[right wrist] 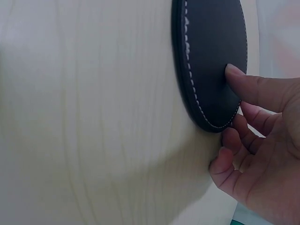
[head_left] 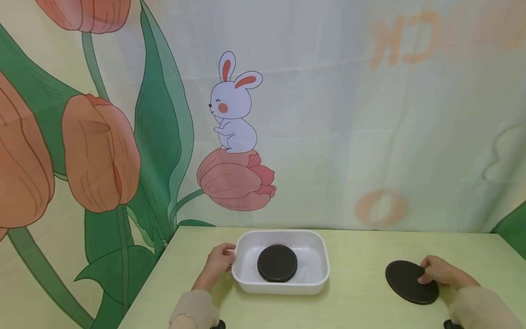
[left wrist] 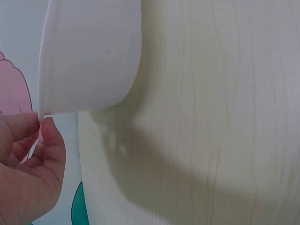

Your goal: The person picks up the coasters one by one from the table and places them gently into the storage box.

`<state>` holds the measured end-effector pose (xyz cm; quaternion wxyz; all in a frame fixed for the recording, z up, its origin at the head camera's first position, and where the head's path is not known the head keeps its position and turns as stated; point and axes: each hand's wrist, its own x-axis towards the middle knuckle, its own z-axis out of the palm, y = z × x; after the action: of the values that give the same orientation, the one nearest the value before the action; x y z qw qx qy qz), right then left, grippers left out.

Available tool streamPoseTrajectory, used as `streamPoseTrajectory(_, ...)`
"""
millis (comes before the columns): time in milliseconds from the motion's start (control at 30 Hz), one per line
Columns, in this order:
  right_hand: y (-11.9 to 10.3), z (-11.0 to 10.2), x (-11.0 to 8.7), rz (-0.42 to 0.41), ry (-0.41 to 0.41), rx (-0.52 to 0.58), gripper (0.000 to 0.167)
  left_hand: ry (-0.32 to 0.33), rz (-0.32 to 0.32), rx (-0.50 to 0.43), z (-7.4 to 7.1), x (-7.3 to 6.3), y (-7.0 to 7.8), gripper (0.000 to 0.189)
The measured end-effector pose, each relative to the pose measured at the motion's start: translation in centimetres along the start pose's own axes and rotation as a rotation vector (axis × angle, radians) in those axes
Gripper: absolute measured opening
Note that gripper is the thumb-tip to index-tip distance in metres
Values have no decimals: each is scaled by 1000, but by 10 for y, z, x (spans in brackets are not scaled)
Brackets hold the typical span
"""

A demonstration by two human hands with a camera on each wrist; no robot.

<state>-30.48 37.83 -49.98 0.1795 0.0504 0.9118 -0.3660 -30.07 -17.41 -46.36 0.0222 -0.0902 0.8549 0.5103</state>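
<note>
My left hand (head_left: 218, 261) pinches the rim of a white plastic tray (head_left: 314, 262) at its left end. In the left wrist view, thumb and fingers meet at the edge of the tray (left wrist: 93, 56). Inside the tray lies a thick round black piece (head_left: 277, 262), like a coaster or a small stack of them. Off to the right, my right hand (head_left: 441, 273) pinches a round black coaster (head_left: 404, 278) by its right edge. White stitching runs round this coaster (right wrist: 211, 61) in the right wrist view, with the thumb on its top face and fingers at the edge.
A pale wood-grain table (head_left: 357, 274) carries the tray and stretches between the two hands. Behind its far edge hangs a curtain (head_left: 320, 114) printed with tulips and a rabbit. Dark wrist straps show at both sleeves.
</note>
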Motion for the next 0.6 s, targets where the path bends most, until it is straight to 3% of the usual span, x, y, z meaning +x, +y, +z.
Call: streamPoseTrajectory(600,-6,2,-11,-77,57,31,38,-1,-11,3,0,1,-1,30)
